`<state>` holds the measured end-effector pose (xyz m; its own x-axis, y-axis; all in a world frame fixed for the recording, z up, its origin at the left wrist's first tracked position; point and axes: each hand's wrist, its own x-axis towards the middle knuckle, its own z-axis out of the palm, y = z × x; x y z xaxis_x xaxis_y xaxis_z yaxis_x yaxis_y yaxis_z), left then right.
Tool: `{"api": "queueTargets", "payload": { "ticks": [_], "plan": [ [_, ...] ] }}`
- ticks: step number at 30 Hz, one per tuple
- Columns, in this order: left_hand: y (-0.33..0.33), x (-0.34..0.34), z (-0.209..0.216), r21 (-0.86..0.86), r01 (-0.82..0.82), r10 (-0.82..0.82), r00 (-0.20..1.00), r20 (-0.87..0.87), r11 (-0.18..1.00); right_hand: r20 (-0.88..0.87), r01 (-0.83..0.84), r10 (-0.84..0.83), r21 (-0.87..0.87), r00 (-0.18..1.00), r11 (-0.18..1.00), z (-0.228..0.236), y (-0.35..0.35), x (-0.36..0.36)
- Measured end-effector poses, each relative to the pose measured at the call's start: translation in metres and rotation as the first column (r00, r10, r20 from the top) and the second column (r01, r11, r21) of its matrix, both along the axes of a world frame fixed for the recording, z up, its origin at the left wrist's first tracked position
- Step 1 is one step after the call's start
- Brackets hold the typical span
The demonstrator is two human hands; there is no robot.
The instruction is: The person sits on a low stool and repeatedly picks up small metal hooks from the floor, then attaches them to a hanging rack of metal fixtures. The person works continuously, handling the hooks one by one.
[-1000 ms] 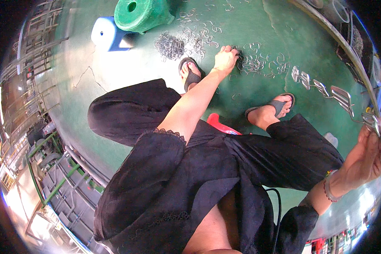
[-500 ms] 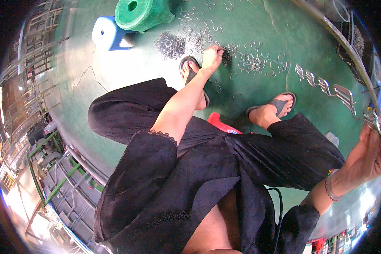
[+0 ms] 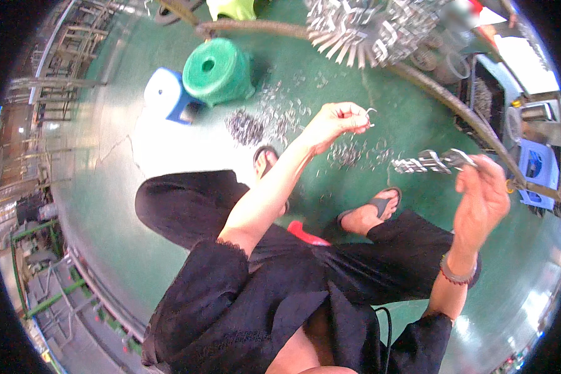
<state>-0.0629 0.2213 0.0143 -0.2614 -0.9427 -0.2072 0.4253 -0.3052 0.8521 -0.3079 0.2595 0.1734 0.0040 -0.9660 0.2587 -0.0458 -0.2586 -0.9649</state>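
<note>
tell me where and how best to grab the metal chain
Probably best pinched at its right-hand end piece, coming from the right with thumb and fingers: the right hand holds it there, and the rest of the metal chain trails off leftward in a line of separate-looking pieces, so a mid-chain grip might let it fold.

A gap separates the left fingers [image 3: 354, 119] from the metal chain [image 3: 429, 160] at right; the green stool [image 3: 227, 75] blocks the far left, a metal bundle [image 3: 371, 31] the far side.
</note>
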Motion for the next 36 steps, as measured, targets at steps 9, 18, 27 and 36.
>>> {"api": "queueTargets", "payload": {
  "ticks": [9, 18, 27, 36],
  "plan": [
    [0.009, -0.022, 0.171, -0.658, -0.038, 0.239, 0.946, 0.219, 0.752, 0.155, -0.052, 0.050, 0.005, 0.987, 0.999, 0.023, -0.022, 0.046],
    [0.027, -0.005, 0.208, -0.749, -0.126, 0.531, 0.781, 0.329, 0.650, 0.093, -0.145, 0.156, -0.114, 0.983, 0.983, 0.049, -0.024, 0.085],
    [0.030, 0.024, 0.248, -0.772, -0.113, 0.525, 0.793, 0.309, 0.625, 0.000, -0.244, 0.247, -0.157, 0.969, 0.957, 0.094, -0.033, 0.107],
    [0.021, 0.036, 0.285, -0.828, -0.104, 0.518, 0.821, 0.242, 0.551, -0.110, -0.089, 0.062, -0.261, 0.992, 0.961, 0.145, -0.096, 0.117]
  ]
}}
